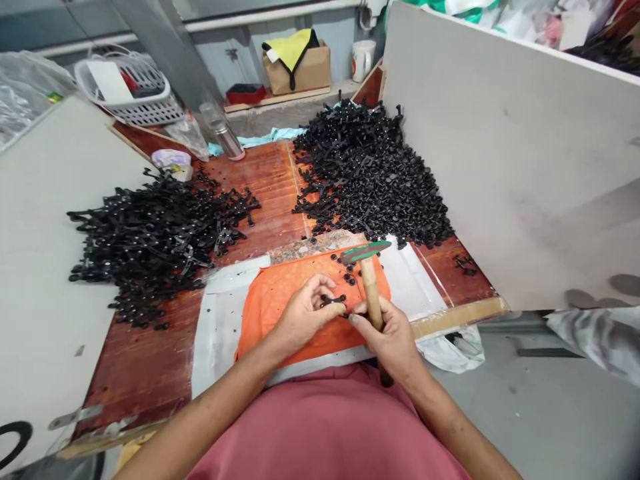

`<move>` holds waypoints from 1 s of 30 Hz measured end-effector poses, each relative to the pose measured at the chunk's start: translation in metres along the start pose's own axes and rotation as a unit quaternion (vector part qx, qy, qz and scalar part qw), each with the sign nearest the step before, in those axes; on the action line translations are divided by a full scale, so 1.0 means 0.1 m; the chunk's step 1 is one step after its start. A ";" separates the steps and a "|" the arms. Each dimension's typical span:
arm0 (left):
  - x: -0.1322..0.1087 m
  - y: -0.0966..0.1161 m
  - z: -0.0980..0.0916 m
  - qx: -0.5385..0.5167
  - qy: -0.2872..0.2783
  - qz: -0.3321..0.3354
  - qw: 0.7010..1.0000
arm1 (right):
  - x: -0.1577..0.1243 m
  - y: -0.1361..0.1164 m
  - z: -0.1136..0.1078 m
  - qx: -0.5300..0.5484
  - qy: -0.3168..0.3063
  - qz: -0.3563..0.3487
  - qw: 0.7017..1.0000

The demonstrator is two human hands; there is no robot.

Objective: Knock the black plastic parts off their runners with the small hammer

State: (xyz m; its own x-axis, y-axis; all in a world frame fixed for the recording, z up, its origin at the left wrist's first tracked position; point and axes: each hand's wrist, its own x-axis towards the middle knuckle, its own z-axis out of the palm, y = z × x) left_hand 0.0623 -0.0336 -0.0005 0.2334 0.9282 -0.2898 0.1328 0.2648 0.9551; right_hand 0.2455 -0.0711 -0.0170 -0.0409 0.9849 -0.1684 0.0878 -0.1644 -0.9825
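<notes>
My left hand [303,313] pinches a small black plastic part [334,301] over an orange cloth [273,300]. My right hand [393,337] is closed round the wooden handle of a hammer [369,280], whose green head points left above the cloth; its fingertips also touch the black part. A few small black round pieces [350,272] lie loose on the cloth just beyond my hands.
Two heaps of black plastic parts lie on the reddish wooden table [260,180]: one at the left [155,240], a bigger one at the back right [370,177]. Grey boards stand left [45,267] and right [515,160]. A white basket [127,90], a metal flask [225,133], a cardboard box [297,67] and a mug [363,59] sit behind.
</notes>
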 end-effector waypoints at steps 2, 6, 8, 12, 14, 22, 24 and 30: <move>-0.01 -0.03 0.00 0.052 -0.006 0.000 0.999 | -0.02 0.02 0.04 0.002 0.031 -0.016 0.999; -0.01 -0.04 0.01 0.055 -0.057 -0.004 0.997 | -0.04 0.07 0.07 -0.015 0.053 -0.045 0.997; 0.05 -0.03 -0.01 0.037 -0.047 0.011 0.998 | -0.05 0.08 0.01 -0.023 0.044 -0.049 0.998; 0.24 -0.02 -0.13 0.071 -0.034 0.022 0.997 | -0.13 0.11 -0.29 -0.096 0.076 -0.057 0.991; 0.33 -0.01 -0.19 0.112 -0.047 0.031 0.992 | -0.20 0.17 -0.47 -0.155 0.096 -0.044 0.982; 0.55 -0.04 -0.14 0.177 -0.057 0.059 0.981 | -0.40 0.47 -0.67 -0.292 0.100 0.004 0.951; 0.57 -0.03 -0.13 0.194 -0.055 0.065 0.977 | -0.39 0.47 -0.65 -0.293 0.097 0.007 0.951; 0.58 0.03 -0.09 0.251 -0.044 0.070 0.964 | -0.37 0.45 -0.66 -0.284 0.085 0.003 0.955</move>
State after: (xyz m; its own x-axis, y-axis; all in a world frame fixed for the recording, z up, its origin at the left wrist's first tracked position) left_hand 0.0671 0.0234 -0.0134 0.3616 0.9138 -0.1849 0.5383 -0.0427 0.8417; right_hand 0.3170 -0.1113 -0.0500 0.1196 0.9866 -0.1113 0.6160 -0.1616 -0.7710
